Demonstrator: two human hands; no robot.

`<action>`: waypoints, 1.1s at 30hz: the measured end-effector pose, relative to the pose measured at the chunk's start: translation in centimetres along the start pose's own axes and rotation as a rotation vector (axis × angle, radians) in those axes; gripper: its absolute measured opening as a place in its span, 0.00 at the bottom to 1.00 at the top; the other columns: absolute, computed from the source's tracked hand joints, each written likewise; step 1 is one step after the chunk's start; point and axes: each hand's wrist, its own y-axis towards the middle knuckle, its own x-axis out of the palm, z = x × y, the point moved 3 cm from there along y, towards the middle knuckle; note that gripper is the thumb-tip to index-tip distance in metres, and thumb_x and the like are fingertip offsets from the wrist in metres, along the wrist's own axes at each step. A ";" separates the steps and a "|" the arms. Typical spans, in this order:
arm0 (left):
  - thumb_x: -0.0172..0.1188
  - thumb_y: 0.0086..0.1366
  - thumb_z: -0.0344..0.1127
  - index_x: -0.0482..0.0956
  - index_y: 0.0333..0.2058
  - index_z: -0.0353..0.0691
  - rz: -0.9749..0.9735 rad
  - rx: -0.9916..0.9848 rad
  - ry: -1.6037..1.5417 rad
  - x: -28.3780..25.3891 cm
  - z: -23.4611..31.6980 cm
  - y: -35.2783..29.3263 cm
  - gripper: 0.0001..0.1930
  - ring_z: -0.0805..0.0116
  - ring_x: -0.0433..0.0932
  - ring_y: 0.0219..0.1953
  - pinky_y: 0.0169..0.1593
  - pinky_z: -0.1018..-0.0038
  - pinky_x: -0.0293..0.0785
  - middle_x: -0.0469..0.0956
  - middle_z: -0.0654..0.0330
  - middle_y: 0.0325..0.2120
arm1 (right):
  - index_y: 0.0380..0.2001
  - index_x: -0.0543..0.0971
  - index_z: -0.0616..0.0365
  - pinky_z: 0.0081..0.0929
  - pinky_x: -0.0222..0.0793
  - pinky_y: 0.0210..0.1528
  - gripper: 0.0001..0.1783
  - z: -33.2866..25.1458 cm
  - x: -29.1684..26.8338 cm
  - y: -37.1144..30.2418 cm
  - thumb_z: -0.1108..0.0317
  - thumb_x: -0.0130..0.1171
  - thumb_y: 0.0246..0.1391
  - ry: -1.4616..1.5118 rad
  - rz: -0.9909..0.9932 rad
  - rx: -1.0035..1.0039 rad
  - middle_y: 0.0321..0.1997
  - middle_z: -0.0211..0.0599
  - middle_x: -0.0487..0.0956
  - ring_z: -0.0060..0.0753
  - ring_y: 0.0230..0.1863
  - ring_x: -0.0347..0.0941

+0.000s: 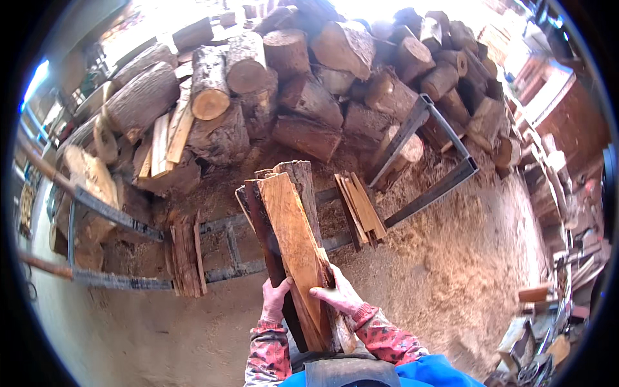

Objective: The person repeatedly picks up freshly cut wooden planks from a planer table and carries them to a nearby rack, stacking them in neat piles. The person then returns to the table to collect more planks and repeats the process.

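Between my two hands is a bundle of split firewood [290,226], long slabs with bark on some and a pale orange face on top. My left hand [276,299] grips its left side, thumb along the wood. Against the right side presses my right hand [338,293], its thumb lying over the top piece. The far end of the bundle reaches above a metal frame [232,248] with long bars. Across that frame's bars lie a reddish stack of wood strips [186,255] to the left and a paler stack of strips [361,209] to the right.
A high pile of logs [303,103] fills the far side. The frame's upright end [445,180] rises at the right, with handle bars [109,277] at the left. Sawdust [445,271] covers the floor. Scrap and wood pieces [535,342] crowd the right edge.
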 end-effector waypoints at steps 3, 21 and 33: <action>0.68 0.58 0.41 0.77 0.47 0.33 0.043 -0.085 0.071 -0.9 -0.5 3.6 0.22 0.73 0.77 0.40 0.46 0.73 0.72 0.80 0.62 0.39 | 0.67 0.52 0.66 0.36 0.51 0.70 0.55 1.9 0.7 3.6 0.53 0.72 0.45 0.135 0.043 0.050 0.67 0.53 0.62 0.42 0.69 0.57; 0.68 0.59 0.37 0.73 0.51 0.29 0.262 -0.443 -0.070 0.9 -21.0 21.5 0.25 0.64 0.80 0.42 0.47 0.68 0.77 0.79 0.55 0.43 | 0.59 0.64 0.69 0.31 0.62 0.63 0.47 24.7 -5.8 22.1 0.52 0.74 0.45 0.378 -0.043 0.500 0.58 0.46 0.72 0.33 0.59 0.68; 0.72 0.55 0.39 0.75 0.50 0.29 0.217 -0.473 -0.020 3.2 -33.8 38.1 0.28 0.65 0.80 0.41 0.47 0.69 0.77 0.80 0.54 0.43 | 0.62 0.61 0.69 0.31 0.63 0.63 0.50 36.0 -13.2 36.3 0.51 0.74 0.43 0.250 0.040 0.472 0.58 0.46 0.73 0.34 0.58 0.69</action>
